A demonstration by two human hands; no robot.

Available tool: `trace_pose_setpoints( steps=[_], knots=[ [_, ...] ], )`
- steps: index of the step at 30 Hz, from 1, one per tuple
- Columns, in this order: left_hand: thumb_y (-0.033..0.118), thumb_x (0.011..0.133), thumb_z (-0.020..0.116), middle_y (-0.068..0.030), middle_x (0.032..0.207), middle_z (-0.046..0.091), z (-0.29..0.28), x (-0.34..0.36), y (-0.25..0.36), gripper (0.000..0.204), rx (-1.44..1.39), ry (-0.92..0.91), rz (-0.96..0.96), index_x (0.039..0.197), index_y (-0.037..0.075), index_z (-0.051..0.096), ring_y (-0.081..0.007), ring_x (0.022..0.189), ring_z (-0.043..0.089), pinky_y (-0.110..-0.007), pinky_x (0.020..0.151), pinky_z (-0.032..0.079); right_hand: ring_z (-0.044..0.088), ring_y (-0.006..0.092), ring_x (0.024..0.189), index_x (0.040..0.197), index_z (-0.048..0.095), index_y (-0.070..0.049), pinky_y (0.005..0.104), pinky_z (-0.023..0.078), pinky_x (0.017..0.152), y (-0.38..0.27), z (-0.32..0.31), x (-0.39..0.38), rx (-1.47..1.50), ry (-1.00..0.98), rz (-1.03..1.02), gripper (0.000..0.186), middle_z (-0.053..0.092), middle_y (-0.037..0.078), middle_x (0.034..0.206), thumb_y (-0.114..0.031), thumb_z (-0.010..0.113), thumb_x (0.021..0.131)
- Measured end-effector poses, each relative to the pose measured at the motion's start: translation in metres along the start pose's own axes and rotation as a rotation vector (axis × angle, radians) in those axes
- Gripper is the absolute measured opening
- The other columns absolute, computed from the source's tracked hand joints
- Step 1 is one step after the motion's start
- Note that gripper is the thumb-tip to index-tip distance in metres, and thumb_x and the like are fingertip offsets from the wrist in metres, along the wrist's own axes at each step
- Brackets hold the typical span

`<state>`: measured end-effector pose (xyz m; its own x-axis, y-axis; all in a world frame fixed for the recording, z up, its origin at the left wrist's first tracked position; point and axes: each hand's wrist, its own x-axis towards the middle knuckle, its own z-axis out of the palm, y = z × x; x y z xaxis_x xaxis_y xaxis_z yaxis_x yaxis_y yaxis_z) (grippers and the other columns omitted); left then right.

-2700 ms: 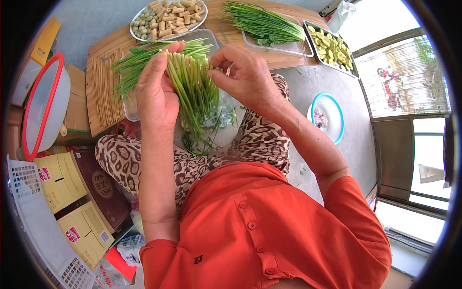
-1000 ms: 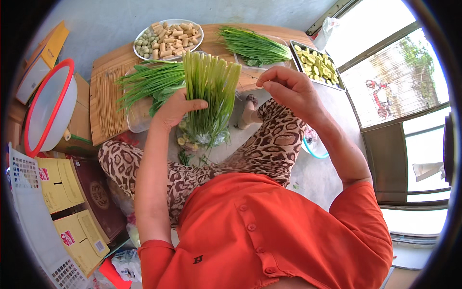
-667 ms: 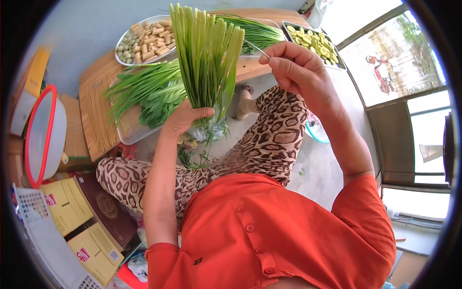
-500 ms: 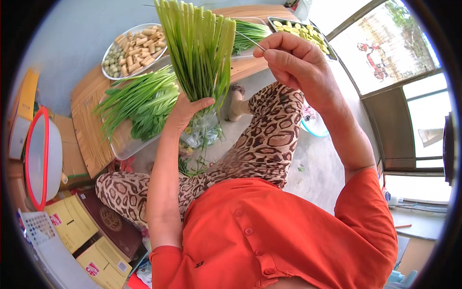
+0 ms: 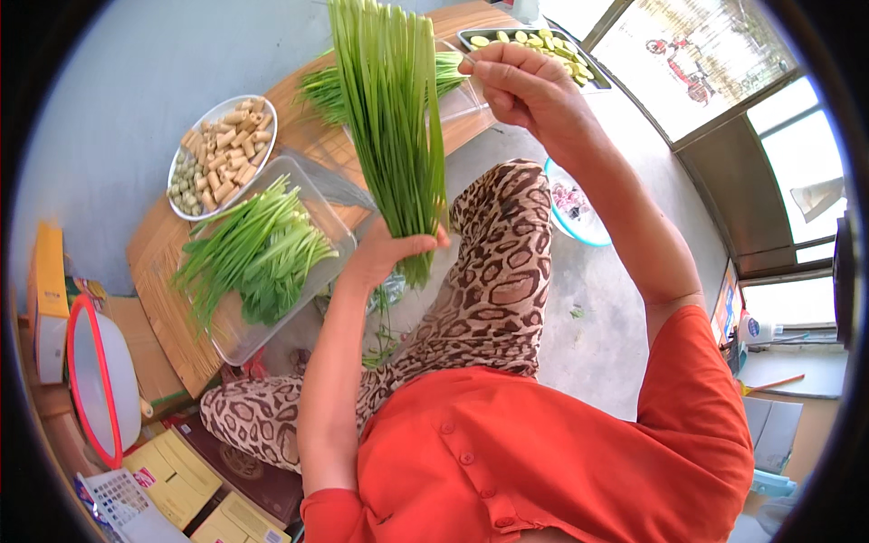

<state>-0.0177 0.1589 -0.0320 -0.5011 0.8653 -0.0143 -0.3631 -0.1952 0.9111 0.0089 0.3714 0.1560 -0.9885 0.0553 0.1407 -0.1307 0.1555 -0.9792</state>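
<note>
Chive bunch [image 5: 394, 118] gripped upright at its base by left hand [image 5: 385, 256], fanned for sorting; right hand [image 5: 525, 86] at one o'clock, fingers pinched on single blade.

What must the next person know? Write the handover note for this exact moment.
Left hand: grips the bundle of green chives at its lower end, held upright.
Right hand: fingers pinched at the bundle's top right, on a thin strand.
Nearby: clear tray of loose greens, round plate of cut pieces, tray of sliced vegetables on the wooden board.
Done: some greens lie in the tray.
Left: the bundle is in hand, not put down.
</note>
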Motion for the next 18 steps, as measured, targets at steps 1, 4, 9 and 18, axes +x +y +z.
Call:
trace_pose_setpoints(
  steps=[1,4,9,18],
  knots=[
    [0.02,0.073,0.079,-0.0092,0.105,0.064,-0.006,-0.003,-0.007,0.059,-0.006,0.007,-0.053,0.122,0.001,0.053,-0.017,0.093,0.06,-0.034,0.093,0.045,0.033,0.002,0.05,0.106,0.06,0.003,0.017,0.025,0.046,0.01,-0.01,0.004,0.027,-0.014,-0.007,0.023,0.04,-0.006,0.063,-0.015,0.05,0.098],
    [0.018,0.074,0.077,-0.0091,0.098,0.064,-0.011,-0.016,-0.002,0.05,-0.011,0.116,-0.124,0.116,0.001,0.056,-0.0165,0.087,0.061,-0.033,0.088,0.048,0.032,0.0026,0.047,0.105,0.06,0.002,0.0182,0.025,0.044,0.026,-0.019,0.009,0.125,0.026,0.031,0.021,0.04,-0.006,0.06,-0.014,0.05,0.097],
    [0.01,0.076,0.074,-0.0077,0.092,0.066,-0.021,-0.019,0.002,0.033,0.049,0.215,-0.114,0.104,0.0,0.061,-0.0151,0.076,0.062,-0.029,0.071,0.051,0.034,0.0032,0.047,0.103,0.063,-0.002,0.0176,0.027,0.044,0.052,-0.024,0.015,0.213,0.095,0.097,0.018,0.043,-0.005,0.058,-0.016,0.054,0.096],
    [0.008,0.076,0.068,-0.0035,0.084,0.064,-0.089,0.006,0.103,0.032,0.782,0.513,-0.054,0.107,0.001,0.063,-0.0099,0.067,0.058,-0.024,0.063,0.046,0.036,0.0059,0.046,0.09,0.058,-0.004,0.0198,0.027,0.044,0.127,-0.056,0.061,0.484,0.291,0.122,0.009,0.045,-0.003,0.059,-0.013,0.061,0.091]
  ],
)
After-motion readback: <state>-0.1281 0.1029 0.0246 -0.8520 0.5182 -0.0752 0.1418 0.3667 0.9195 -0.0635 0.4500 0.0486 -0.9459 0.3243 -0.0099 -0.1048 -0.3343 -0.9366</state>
